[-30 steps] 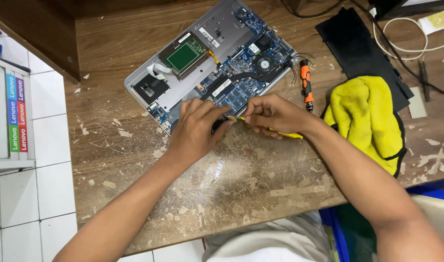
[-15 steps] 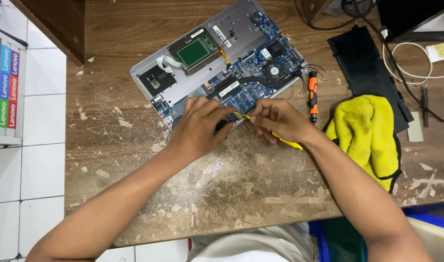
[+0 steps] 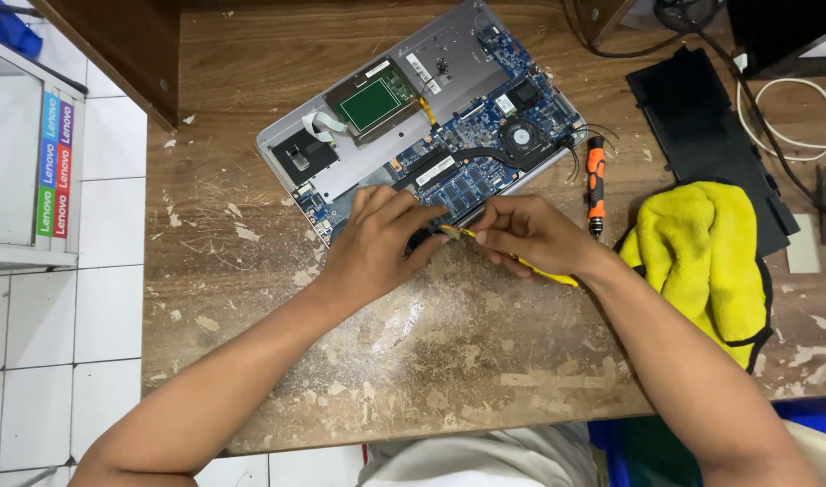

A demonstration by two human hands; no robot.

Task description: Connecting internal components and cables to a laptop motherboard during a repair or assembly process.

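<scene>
1. desk: worn wood, bearing everything.
2. laptop: opened, board up, at the far edge.
3. left hand: pressed flat on its near edge, steadying.
4. right hand: pinching a yellow tool, tip at that edge.
5. screwdriver: idle beside.

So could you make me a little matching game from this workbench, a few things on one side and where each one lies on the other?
Things:
1. opened laptop
2. yellow cloth
3. orange-and-black screwdriver
4. yellow tool

Places:
A. held in the right hand
B. lying loose between laptop and cloth
C. under the left hand at its near edge
D. far right, partly on a black panel

Pairs: 1-C, 2-D, 3-B, 4-A
</scene>
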